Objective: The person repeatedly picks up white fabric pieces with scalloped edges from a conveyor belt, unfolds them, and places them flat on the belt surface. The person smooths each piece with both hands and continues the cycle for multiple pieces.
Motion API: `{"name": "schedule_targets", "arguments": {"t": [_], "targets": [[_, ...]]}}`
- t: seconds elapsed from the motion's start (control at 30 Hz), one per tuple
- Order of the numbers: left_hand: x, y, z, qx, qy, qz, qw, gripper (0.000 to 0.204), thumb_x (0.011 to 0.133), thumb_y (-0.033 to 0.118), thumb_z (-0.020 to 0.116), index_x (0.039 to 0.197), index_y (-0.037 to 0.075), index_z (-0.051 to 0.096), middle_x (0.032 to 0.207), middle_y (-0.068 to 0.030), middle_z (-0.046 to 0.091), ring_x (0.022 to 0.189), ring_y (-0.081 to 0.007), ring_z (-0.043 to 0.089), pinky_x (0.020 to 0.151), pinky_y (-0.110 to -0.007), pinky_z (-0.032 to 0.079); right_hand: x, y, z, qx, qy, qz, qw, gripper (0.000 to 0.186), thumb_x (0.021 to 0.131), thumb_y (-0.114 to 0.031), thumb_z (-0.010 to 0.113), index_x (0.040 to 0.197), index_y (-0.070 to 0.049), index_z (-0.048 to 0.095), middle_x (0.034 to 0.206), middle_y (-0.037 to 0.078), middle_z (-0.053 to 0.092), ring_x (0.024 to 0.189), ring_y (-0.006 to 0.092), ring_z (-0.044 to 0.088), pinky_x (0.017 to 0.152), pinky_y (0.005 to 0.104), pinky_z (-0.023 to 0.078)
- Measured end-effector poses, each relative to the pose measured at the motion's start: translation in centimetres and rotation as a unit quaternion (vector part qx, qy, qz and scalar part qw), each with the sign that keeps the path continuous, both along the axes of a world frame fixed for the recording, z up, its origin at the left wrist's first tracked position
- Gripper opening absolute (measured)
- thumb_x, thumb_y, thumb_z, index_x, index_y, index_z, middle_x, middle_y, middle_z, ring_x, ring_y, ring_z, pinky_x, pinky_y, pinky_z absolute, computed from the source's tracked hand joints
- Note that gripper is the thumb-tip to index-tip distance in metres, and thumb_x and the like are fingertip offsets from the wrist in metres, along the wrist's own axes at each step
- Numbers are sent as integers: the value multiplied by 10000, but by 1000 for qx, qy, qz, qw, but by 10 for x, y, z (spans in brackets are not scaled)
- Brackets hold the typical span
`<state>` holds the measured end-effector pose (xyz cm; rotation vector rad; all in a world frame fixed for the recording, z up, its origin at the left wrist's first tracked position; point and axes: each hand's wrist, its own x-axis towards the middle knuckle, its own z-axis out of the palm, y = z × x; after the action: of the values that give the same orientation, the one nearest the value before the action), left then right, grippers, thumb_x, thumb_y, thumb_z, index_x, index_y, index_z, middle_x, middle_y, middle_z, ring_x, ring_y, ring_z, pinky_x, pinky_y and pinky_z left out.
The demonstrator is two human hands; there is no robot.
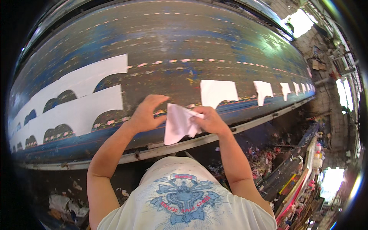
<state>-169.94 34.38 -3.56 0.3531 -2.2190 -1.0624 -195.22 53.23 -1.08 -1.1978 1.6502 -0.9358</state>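
My right hand [209, 120] grips a white cut fabric piece [175, 124] by its bunched right side, above the near edge of a long dark table. Just left of that piece is my left hand [147, 113], its thumb and fingers spread apart around nothing. On the table to the right, a flat white piece [218, 92] with a curved cutout lies close to my right hand. To the left are two long rows of white pieces with arched lower edges, an upper row [92, 73] and a lower row [88, 105].
The table [165, 46] is stained blue and carries dashed lines of small coloured marks. More white pieces [263, 91] run along its near edge to the right. A metal rail [184, 143] borders the table. Scraps and debris [260, 161] litter the floor at the lower right.
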Motion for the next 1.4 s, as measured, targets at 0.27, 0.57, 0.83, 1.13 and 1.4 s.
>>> {"name": "schedule_targets", "arguments": {"t": [0.27, 0.57, 0.83, 1.13, 1.4], "targets": [[-90, 7, 0, 137, -233, -145, 952, 169, 915, 105, 844, 1058, 25, 802, 949, -92, 789, 800, -205, 726, 721, -401, 563, -75, 48, 43, -33, 147, -12, 989, 204, 821, 31, 639, 1000, 26, 737, 934, 31, 739, 871, 103, 647, 768, 298, 530], [-271, 112, 11, 430, -180, -203, 861, 365, 1016, 151, 740, 1331, -30, 705, 977, -100, 778, 801, -261, 745, 838, -448, 627, -283, 122, 39, -161, 89, -271, 945, 345, 975, -9, 720, 1317, 35, 727, 1105, 68, 793, 970, 131, 747, 863, 277, 580], [-369, 152, -46, -160, -100, -59, 980, 548, 935, 166, 763, 1443, 5, 638, 1541, -199, 607, 1468, -401, 535, 1245, -528, 410, -382, 90, -47, -112, 448, -230, 857, 163, 906, -118, 806, 1060, -69, 825, 1064, 109, 753, 1073, 343, 711, 961, 459, 575], [-389, 173, -63, -243, -164, -67, 954, 554, 1002, 365, 725, 1409, -5, 657, 1608, -205, 544, 1560, -450, 423, 1305, -565, 335, -415, 48, -64, 47, 421, -176, 889, 180, 888, -269, 820, 943, -99, 845, 991, 125, 801, 969, 342, 770, 876, 463, 613], [-390, 174, -64, -242, -157, -42, 957, 573, 988, 386, 735, 1388, -17, 659, 1593, -241, 531, 1534, -534, 412, 1303, -602, 324, -439, 41, -59, 93, 349, -182, 914, 171, 840, -236, 783, 891, -76, 815, 973, 169, 807, 919, 372, 783, 829, 479, 618]]}}
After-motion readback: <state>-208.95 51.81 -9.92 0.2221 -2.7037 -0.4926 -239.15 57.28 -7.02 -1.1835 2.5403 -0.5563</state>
